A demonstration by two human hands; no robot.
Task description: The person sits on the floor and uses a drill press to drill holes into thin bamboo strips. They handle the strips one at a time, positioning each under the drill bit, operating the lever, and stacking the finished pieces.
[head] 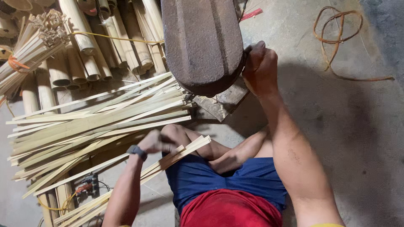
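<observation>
My left hand (156, 142), with a dark band on its wrist, is closed around a bundle of pale split bamboo strips (185, 152) lying across my knee. These strips run from lower left up to the right. My right hand (259, 67) is raised and grips the right edge of a large rusty brown metal machine housing (202, 40) that stands in front of me. I sit on the floor in blue shorts and a red top.
A big pile of split bamboo strips (97, 122) lies at left. Round bamboo sections (80, 59) are stacked behind it, with a tied bundle (29, 54) at far left. An orange cord (336, 38) loops on the concrete floor at right. A wooden block (223, 103) sits under the machine.
</observation>
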